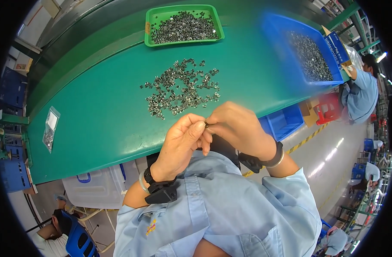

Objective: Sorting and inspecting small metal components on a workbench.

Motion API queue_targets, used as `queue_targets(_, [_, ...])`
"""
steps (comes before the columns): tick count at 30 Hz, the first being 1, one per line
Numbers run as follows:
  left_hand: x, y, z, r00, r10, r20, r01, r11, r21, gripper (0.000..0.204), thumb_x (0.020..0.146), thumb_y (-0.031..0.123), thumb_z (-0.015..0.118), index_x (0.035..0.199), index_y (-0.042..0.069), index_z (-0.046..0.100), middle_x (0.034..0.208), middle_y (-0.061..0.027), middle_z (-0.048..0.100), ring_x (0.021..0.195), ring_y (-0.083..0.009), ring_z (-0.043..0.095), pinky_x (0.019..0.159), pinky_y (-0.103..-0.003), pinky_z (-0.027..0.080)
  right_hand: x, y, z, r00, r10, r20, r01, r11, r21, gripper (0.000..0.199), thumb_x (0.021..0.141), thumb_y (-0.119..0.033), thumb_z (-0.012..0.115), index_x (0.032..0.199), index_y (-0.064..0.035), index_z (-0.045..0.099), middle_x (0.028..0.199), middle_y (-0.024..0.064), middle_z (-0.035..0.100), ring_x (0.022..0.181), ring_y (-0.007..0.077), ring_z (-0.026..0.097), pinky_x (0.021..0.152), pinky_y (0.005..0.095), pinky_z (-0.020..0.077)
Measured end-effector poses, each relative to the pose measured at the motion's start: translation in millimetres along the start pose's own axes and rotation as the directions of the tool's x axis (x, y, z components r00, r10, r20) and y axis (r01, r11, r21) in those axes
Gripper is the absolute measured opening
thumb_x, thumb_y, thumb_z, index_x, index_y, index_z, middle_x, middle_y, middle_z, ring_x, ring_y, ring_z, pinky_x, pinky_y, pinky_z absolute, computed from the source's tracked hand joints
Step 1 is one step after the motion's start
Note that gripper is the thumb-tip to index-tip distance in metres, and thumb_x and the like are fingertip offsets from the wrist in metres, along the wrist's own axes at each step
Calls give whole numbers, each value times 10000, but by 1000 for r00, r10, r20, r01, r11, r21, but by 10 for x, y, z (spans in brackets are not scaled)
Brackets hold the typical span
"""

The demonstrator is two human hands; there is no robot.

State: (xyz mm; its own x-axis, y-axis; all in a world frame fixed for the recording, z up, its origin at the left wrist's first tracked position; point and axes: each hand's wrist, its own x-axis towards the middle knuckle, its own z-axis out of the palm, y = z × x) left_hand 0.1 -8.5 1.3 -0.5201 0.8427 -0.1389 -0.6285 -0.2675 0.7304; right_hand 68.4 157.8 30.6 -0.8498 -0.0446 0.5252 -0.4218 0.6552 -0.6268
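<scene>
My left hand [187, 138] and my right hand [239, 127] meet fingertip to fingertip in front of my chest, at the near edge of the green table. Pinched between them is a small dark metal part [206, 125], mostly covered by the fingers. Just beyond my hands, a loose spread of small shiny metal pieces [183, 92] lies on the tabletop. Farther back stands a green tray [148, 36] heaped with similar small pieces. At the right end of the table, a big blue bin [281, 47] holds many more of them.
A clear plastic bag [51, 128] with small parts lies at the table's left. Below the table are a translucent storage box [93, 188] and a blue crate [284, 122]. A person in a blue shirt [362, 96] sits beyond the blue bin, near a red stool [329, 107].
</scene>
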Motion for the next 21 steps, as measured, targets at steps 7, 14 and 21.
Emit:
queue_targets(7, [-47,12,-34,999,-31,33,31,999,11,214,964,232,483,993,23,515,811,-69,595,647,-124,564,571,-267,472,-39,-47,10,1000,16,-22,-15,1000,19,217,690,5,722,862,-29,595,807,70,600,723,235,592,621,327,475])
queue_targets(14, [-56,43,-29,999,-44,2,44,998,36,197,957,221,497,964,25,517,798,-68,595,638,-123,563,562,-259,467,-58,-73,51,999,-33,-19,29,988,-149,218,688,10,715,869,-26,599,802,73,603,722,232,594,618,323,475])
queue_targets(21, [-40,-6,-62,1000,-27,13,27,1000,9,193,952,223,506,948,30,516,795,-67,597,632,-128,565,561,-258,466,-100,-35,100,998,37,-56,-35,999,27,206,714,9,703,888,-33,601,819,70,608,734,229,592,616,308,478])
